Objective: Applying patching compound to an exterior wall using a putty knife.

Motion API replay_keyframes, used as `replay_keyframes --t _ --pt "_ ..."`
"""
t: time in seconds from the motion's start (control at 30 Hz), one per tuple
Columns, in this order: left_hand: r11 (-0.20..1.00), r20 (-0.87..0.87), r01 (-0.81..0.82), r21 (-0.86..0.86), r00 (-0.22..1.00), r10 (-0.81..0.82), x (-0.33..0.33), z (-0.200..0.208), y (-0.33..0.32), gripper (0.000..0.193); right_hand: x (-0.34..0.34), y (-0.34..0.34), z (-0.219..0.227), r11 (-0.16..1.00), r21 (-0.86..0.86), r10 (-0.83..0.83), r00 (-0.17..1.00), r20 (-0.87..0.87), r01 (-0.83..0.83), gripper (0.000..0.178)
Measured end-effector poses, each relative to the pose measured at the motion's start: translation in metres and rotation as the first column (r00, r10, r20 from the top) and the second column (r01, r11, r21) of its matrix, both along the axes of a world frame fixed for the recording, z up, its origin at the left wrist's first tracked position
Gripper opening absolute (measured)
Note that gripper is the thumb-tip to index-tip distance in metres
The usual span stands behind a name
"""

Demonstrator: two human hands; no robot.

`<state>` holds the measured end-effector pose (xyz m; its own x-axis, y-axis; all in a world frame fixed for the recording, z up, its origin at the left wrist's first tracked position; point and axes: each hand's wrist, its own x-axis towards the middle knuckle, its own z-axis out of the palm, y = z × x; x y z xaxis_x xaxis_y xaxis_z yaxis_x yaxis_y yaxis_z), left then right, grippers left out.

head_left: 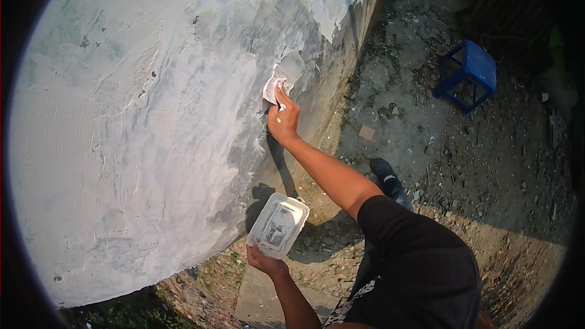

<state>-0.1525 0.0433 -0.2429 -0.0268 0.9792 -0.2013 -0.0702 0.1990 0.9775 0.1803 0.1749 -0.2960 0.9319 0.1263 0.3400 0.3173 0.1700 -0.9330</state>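
Note:
My right hand (pixel 284 123) is closed on a flat putty scraper (pixel 272 89), its thumb along the face. White putty coats the scraper and spots the thumb and knuckles. The scraper's edge is against the wall (pixel 152 164), next to a damp-looking patch of fresh putty (pixel 291 67). Lower down, my left hand (pixel 266 261) grips a clear rectangular plastic tub (pixel 292 207) by its near end. White putty is smeared over the tub's inside, and darker see-through spots show in its bottom. The left fingers under the tub are partly hidden.
The wall is unevenly coated in white, with bare grey patches along its lower edge. A blue plastic stool (pixel 478 67) stands on the rubble-strewn ground at the far right. A small brown square piece (pixel 366 132) lies near my dark shoe (pixel 384 170). A concrete slab (pixel 256 295) lies below the tub.

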Motion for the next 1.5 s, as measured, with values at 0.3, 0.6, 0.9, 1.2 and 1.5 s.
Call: replay_keyframes --t 0.3,0.6,0.9,1.2,1.5 --pt "0.998 0.042 -0.051 0.041 0.998 0.05 0.016 0.006 0.02 0.03 0.043 -0.084 -0.036 0.933 0.077 0.355 0.859 -0.368 -0.352 0.031" --pt "0.997 0.117 0.042 0.06 0.992 -0.049 0.035 -0.001 0.022 0.032 0.12 -0.032 -0.02 1.0 -0.012 -0.028 0.989 -0.144 0.027 0.038" --pt "0.995 0.053 -0.088 0.045 0.995 0.086 0.033 0.019 0.028 0.034 0.04 -0.07 -0.037 0.943 0.044 0.327 0.889 -0.32 -0.331 0.032" --pt "0.997 -0.031 -0.065 0.049 0.997 0.067 0.037 0.007 0.013 0.042 0.074 0.001 -0.006 0.999 -0.032 -0.021 0.995 -0.102 0.018 0.053" --pt "0.998 -0.015 -0.049 0.044 0.999 0.05 0.048 0.001 0.022 0.032 0.083 -0.086 -0.047 0.907 -0.06 0.375 0.863 -0.337 -0.417 0.033"
